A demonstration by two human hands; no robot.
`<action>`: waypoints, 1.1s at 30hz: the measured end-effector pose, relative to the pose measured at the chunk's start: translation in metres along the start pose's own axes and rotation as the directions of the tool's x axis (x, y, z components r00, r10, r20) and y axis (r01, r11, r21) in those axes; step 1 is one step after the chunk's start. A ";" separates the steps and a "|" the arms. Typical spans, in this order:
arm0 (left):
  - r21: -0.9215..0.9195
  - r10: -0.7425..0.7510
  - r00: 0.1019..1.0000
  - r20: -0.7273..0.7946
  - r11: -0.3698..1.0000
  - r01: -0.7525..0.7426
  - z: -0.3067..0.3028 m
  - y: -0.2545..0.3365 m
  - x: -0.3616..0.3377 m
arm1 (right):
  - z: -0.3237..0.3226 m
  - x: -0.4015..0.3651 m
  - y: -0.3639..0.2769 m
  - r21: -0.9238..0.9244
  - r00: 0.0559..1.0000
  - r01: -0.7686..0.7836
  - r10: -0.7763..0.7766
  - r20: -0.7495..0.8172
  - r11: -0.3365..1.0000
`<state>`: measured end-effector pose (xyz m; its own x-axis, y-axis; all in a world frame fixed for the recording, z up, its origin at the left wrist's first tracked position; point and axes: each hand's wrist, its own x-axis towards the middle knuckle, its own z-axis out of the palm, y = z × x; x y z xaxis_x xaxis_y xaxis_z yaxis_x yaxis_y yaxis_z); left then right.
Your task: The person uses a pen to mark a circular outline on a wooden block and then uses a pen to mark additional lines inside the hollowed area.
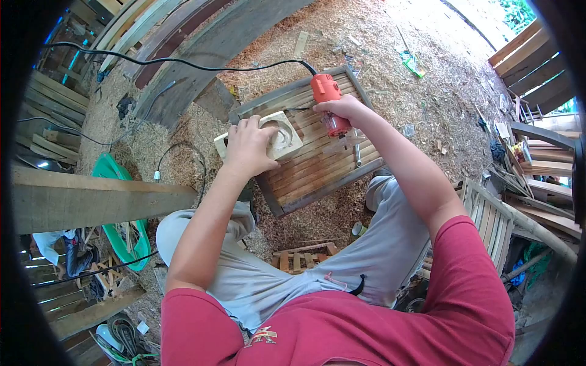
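Hands apart, each on its own item. Left hand clamped over a pale wooden block, fingers across its top, thumb at the near edge. Right hand wrapped round the body of a red trim router. Block lies near frame centre, on the left side of a slatted wooden tabletop, its left end apparently jutting past the rim. Round recess in its top, open side up.

Router just right of the block, tilted, clear base low over the slats. Cannot tell whether base touches them, or whether the bit is turning.

Handling, my judgement: thumb and fingertips sit close to the recess, so a grip farther back on the block would be safer near a live bit. More of the block on the slats would steady it. Base wants to be flat on the wood before any contact, pressure light and even. Black power cord runs off upper left; best slack, clear of the bit. Wrench lies beside the router; loose metal is better moved aside.
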<state>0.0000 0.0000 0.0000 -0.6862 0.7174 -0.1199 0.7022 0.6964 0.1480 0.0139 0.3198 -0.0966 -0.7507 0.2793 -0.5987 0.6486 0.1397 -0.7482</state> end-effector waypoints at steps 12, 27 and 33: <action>-0.019 0.027 1.000 -0.015 0.999 -0.028 0.006 -0.001 -0.002 | 0.006 -0.007 -0.014 -0.204 0.999 0.031 -0.032 -0.005 0.978; -0.114 0.073 0.991 -0.112 0.990 -0.086 0.021 0.003 0.012 | 0.014 -0.023 -0.026 -0.686 0.978 0.121 -0.205 -0.043 0.717; -0.127 0.086 0.985 -0.151 0.986 -0.105 0.045 0.008 0.017 | -0.029 -0.041 -0.045 -0.546 0.993 0.056 -0.101 -0.052 0.836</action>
<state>0.0023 0.0190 -0.0446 -0.6440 0.7638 0.0426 0.7410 0.6090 0.2829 0.0194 0.3297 -0.0304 -0.8049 0.3130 -0.5041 0.5683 0.6511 -0.5031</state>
